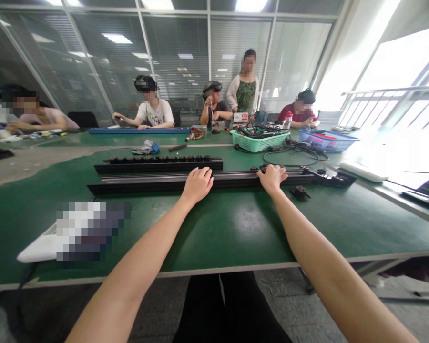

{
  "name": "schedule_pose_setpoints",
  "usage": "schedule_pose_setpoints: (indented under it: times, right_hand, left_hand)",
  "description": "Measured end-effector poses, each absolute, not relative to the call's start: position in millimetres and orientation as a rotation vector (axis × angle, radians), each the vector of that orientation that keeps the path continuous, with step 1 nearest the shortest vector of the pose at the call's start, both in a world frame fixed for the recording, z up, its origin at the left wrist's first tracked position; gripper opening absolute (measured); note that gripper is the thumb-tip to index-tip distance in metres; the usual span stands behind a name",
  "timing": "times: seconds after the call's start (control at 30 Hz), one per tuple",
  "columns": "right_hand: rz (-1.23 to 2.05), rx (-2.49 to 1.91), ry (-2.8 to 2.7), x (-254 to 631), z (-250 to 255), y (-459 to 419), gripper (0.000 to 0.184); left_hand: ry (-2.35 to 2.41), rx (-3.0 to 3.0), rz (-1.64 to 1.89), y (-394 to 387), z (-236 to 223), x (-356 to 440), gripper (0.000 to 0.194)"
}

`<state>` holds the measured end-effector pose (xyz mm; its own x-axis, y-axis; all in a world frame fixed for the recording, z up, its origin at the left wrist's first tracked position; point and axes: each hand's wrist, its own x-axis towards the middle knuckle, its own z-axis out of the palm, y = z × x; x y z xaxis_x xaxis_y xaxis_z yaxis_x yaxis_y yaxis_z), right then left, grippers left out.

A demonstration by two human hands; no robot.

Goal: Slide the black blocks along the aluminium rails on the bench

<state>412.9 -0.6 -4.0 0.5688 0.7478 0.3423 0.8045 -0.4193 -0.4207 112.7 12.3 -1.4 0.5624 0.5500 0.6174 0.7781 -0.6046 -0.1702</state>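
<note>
**Q:** Head view: what are your hands doing?

**A:** Your left hand (pixel 196 185) and right hand (pixel 271 178) rest palm-down, fingers partly curled, on the black extruded rail (pixel 146 184). You cannot tell whether either grips it.

**Q:** What stands nearby?

**A:** A second black rail (pixel 157 166) lies just behind, parallel; beyond it sits a green basket (pixel 253 145) of cables.

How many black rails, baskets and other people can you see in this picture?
Black rails: 2 (knobbed rail, nearer rail)
Baskets: 2 (green basket, blue basket)
Other people: 5 (person in pink, person in white, person in dark top, standing person, person in red)
Total: 9
</note>
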Motion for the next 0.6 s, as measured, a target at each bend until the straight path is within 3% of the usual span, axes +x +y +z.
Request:
schedule_pose_setpoints:
  times: [0.6]
  right_hand:
    - [-0.134,-2.281,-1.245,408.1,2.9,-7.9,0.036]
  left_hand:
    - [-1.095,-2.384,-0.734,11.6,-1.0,112.2,0.043]
